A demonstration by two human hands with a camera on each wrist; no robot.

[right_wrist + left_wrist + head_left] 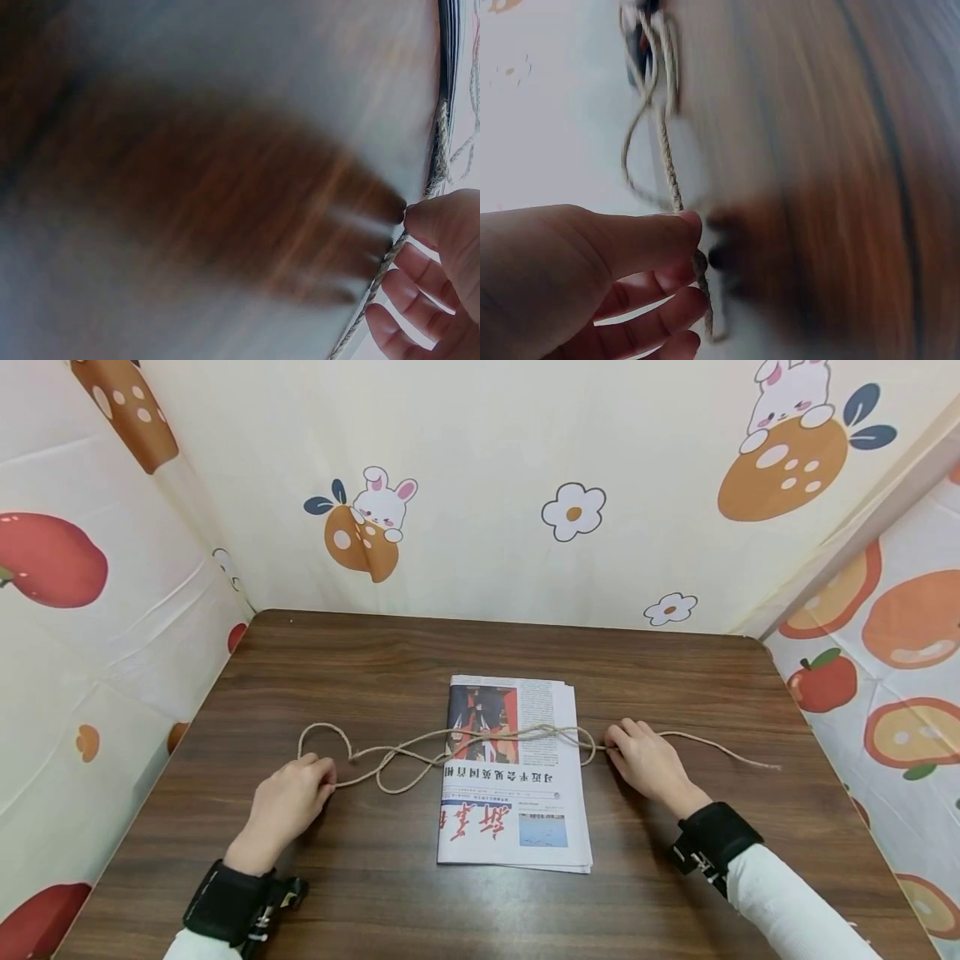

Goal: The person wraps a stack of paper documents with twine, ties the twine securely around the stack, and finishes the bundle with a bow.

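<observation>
A thin beige braided cord [401, 749] runs in loose loops from left to right, crossing the upper half of a folded newspaper [558, 827]. To the left of the paper, my left hand [291, 797] pinches the cord between thumb and fingers; the left wrist view shows the cord [667, 157] passing under the thumb tip. Right of the paper, my right hand [647, 760] pinches another part of the cord, whose free end trails off to the right. In the right wrist view the cord [386, 262] runs between the thumb and fingers.
Both hands and the newspaper are on a dark wooden table [360, 652]. Behind it stands a cream wall covering [480, 460] printed with rabbits and flowers. Fruit-patterned sheets [907, 752] hang along the sides. Each wrist wears a black strap [716, 839] with a camera.
</observation>
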